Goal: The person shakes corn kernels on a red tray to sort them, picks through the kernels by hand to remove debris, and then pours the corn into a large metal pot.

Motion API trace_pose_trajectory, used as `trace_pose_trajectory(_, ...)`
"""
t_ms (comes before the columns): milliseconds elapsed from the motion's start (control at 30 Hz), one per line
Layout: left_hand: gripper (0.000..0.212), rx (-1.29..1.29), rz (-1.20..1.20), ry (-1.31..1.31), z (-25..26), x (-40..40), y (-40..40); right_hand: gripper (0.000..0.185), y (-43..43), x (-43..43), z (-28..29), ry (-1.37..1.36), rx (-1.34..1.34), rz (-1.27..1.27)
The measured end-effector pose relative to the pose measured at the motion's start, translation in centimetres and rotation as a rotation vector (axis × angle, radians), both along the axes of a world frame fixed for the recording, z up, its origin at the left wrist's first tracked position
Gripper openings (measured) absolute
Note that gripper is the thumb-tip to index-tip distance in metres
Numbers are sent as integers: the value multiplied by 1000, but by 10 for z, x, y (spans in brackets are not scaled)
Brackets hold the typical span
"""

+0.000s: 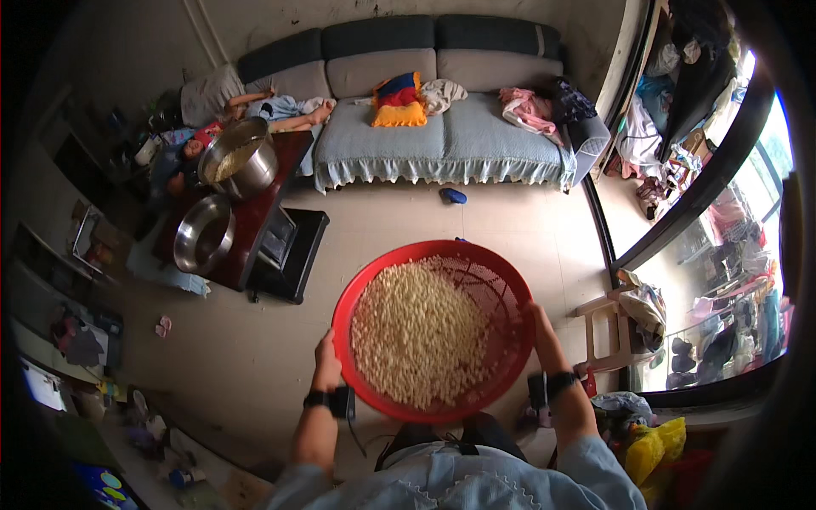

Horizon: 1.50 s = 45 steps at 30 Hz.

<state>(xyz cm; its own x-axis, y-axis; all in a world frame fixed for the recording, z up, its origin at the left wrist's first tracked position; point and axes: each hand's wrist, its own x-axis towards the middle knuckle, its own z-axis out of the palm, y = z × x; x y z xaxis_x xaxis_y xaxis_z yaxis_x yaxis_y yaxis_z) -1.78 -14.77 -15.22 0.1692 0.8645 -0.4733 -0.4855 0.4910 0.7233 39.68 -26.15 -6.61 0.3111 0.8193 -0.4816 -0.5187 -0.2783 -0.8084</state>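
Observation:
Between my hands is a round red plastic colander basket [503,268] with perforated sides. Pale kernels [417,331], possibly puffed grain or corn, are heaped in it, mostly on the left and near side. My left hand [327,362] grips the basket's left rim, and my right hand [539,328] grips the right rim. The far right part of the mesh shows bare. Some fingers are hidden under and behind the rim. Both wrists wear black straps with small box-shaped devices. The basket is held above the floor, in front of my body.
A dark red table [261,210] at the left bears a deep steel pot [258,167] with pale contents and a steel basin [185,242]. Behind it a person [287,115] lies on the sofa [382,140]. A blue slipper [453,196] is on the floor; a plastic stool [602,335] stands right.

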Motion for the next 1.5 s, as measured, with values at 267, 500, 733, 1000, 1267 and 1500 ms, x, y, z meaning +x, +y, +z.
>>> trace_pose_trajectory(267,39,-195,244,101,-33,-11,-34,41,-61,-2,-29,117,-1,-164)
trace_pose_trajectory(500,47,-33,318,-1,69,19,-37,43,-77,30,9,135,201,-160)
trace_pose_trajectory(733,44,19,240,-27,42,16,35,41,-6,50,-66,105,173,-181)
trace_pose_trajectory(1000,48,-160,181,64,-7,2,-26,39,-56,5,-16,166,-17,-192)
trace_pose_trajectory(1267,52,53,60,-162,-7,25,-19,55,-43,-8,111,-172,252,-254)
trace_pose_trajectory(1500,42,-139,235,-9,12,3,-5,49,-32,24,-45,216,13,-82)
